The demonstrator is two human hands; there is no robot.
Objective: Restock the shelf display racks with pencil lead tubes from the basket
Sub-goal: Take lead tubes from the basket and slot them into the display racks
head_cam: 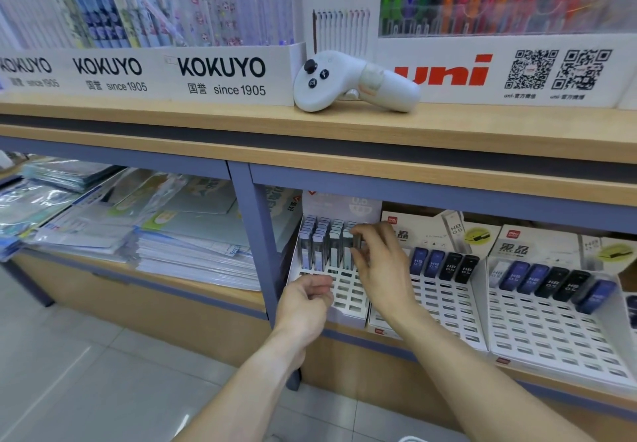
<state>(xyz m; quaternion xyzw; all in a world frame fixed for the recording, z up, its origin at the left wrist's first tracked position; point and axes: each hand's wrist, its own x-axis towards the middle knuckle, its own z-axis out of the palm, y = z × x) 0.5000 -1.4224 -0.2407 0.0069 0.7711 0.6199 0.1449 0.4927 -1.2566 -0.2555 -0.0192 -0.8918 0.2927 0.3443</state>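
Note:
A white slotted display rack [348, 298] stands on the lower shelf, with several clear pencil lead tubes [319, 243] upright in its back rows. My right hand [379, 262] is over the rack's right side, fingers pinched on a lead tube [356, 240] at the back row. My left hand [305, 302] hovers at the rack's front left corner, fingers curled; what it holds is hidden. Two more white racks [448, 307] [551, 331] to the right carry dark blue and black HB 0.5 tubes [444, 264]. The basket is mostly out of view.
A white handheld controller [351, 79] lies on the wooden upper shelf [482, 131]. Pen displays stand behind it. Stacks of plastic folders [138, 224] fill the lower shelf's left bay, past a blue upright post [262, 245]. Tiled floor [86, 372] lies below.

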